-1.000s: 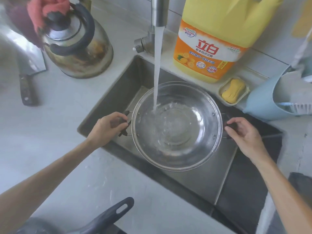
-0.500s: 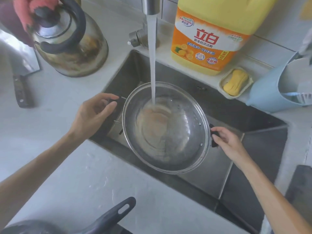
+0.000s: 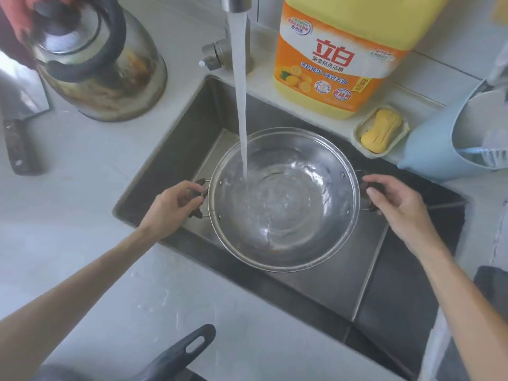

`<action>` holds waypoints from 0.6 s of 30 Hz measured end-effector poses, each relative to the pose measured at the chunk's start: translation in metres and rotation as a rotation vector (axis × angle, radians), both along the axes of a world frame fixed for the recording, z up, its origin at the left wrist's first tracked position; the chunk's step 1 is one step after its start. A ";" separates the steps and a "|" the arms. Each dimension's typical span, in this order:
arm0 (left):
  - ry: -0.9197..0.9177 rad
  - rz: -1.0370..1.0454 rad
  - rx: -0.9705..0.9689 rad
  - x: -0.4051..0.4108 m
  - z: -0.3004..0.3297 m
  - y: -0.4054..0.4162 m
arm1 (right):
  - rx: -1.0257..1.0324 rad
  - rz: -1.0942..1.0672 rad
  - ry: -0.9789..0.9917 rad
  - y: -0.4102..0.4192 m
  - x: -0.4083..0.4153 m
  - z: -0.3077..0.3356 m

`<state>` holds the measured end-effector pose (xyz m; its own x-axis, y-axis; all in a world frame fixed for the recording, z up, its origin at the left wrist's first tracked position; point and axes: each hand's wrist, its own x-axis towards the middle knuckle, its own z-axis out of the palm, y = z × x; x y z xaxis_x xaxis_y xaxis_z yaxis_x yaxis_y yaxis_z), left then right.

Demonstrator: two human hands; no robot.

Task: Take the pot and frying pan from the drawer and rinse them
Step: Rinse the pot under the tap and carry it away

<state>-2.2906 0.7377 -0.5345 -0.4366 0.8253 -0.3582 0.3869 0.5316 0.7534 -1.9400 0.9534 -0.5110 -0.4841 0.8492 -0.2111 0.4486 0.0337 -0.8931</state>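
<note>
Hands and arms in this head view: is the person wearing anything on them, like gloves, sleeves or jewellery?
Nothing shows on them. The left hand and right hand are bare, with no gloves, and I can make out no rings. Both forearms are uncovered as far as the picture's edge, with no sleeve, watch or bracelet in view. The nails look short and unpainted.

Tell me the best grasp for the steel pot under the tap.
Grip the pot by its two dark side handles, one from each side, as the left hand and right hand do now. The rim is wide and thin, and the bowl holds water, so an even two-sided hold probably keeps it level.
</note>
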 end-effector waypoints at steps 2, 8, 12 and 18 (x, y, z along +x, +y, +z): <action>0.005 0.017 0.033 0.003 0.000 -0.002 | 0.009 -0.003 0.028 -0.001 0.001 -0.002; 0.098 0.032 0.194 -0.010 0.018 -0.002 | -0.022 0.005 0.000 -0.012 0.007 -0.019; 0.214 -0.060 0.256 -0.019 0.041 -0.002 | -0.103 0.006 -0.015 -0.026 0.006 -0.040; 0.297 -0.117 0.200 -0.023 0.042 0.006 | -0.189 -0.076 0.013 -0.038 0.013 -0.052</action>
<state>-2.3137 0.7433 -0.4924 -0.3956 0.9167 -0.0562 0.6540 0.3241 0.6835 -1.9271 0.9156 -0.5630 -0.4242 0.8291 -0.3642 0.4317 -0.1684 -0.8862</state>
